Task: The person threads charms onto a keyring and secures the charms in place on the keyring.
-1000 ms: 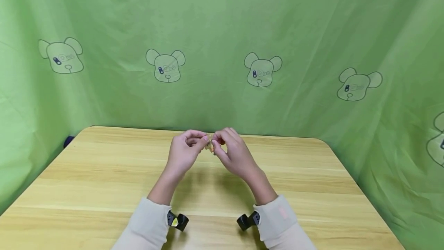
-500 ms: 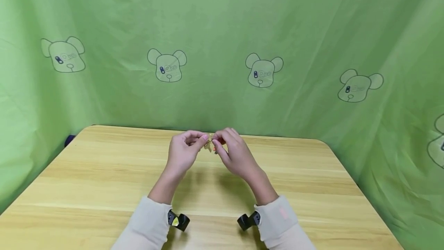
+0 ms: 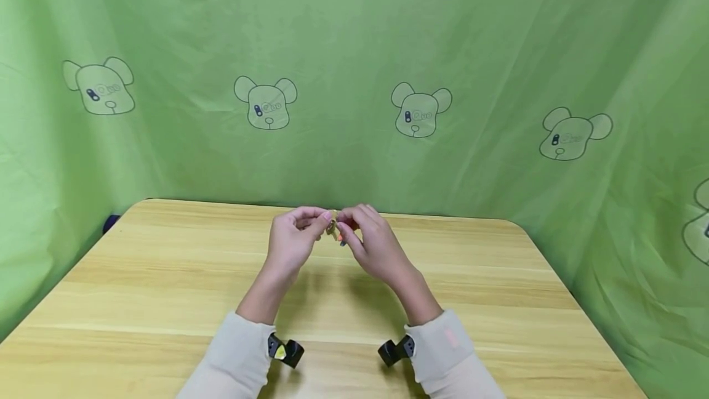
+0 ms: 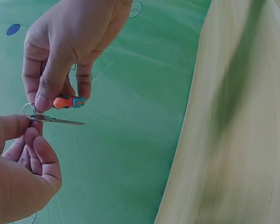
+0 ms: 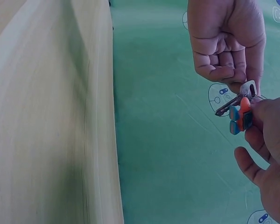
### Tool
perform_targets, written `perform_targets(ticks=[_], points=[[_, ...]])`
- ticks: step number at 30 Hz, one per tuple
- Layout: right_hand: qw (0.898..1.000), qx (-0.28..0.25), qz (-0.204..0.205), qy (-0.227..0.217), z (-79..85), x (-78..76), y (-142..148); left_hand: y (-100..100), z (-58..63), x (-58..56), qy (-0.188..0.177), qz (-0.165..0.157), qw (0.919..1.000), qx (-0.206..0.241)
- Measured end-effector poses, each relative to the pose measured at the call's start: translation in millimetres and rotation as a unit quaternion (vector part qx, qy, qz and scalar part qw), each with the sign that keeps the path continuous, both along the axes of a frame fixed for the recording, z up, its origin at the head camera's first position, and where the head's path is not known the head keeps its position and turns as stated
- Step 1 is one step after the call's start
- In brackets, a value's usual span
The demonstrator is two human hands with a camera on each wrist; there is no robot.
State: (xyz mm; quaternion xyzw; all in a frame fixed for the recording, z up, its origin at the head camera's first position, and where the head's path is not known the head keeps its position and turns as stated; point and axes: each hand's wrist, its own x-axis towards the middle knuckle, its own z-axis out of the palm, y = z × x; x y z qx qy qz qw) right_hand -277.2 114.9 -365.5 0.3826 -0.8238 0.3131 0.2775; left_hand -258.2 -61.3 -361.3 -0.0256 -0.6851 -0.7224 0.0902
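My left hand (image 3: 290, 239) and right hand (image 3: 373, 245) meet over the far part of the table. Between the left thumb and forefinger is pinched the head of a metal key (image 4: 60, 121), its blade sticking out sideways. A split key ring (image 4: 29, 109) passes through the key's hole, and the right thumb and forefinger pinch at that ring. Beside the right fingertips hangs a small orange and blue charm (image 5: 245, 111), its exact shape unclear. The right wrist view has the key's toothed blade just behind the charm, with part of the ring hidden by the right thumb.
The wooden table (image 3: 332, 325) has rounded far corners, with a green curtain (image 3: 343, 159) printed with bear heads close behind its far edge. On each sleeve cuff sits a black wrist camera (image 3: 290, 353). A dark object (image 3: 111, 223) shows past the table's left corner.
Both hands stay nearly in place. Between the fingertips the key and charm have turned a little, and the left thumb has shifted slightly left, showing more of the key.
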Motion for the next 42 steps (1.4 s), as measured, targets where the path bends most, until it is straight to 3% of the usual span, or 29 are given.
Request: perform_targets(ticks=[12, 23, 42], points=[[0.999, -0.033, 0.016, -0.025, -1.1, 0.7, -0.9, -0.2, 0.4, 0.7, -0.011, 0.001, 0.9997, 0.020], [0.998, -0.045, 0.016, -0.041, 0.8, 0.3, 0.7, -2.6, 0.2, 0.5, 0.005, -0.005, 0.9996, -0.026], [0.996, -0.075, 0.037, 0.012, 1.9, -1.1, 2.3, 0.3, 4.1, 1.8, -0.011, -0.012, 0.9996, 0.021]])
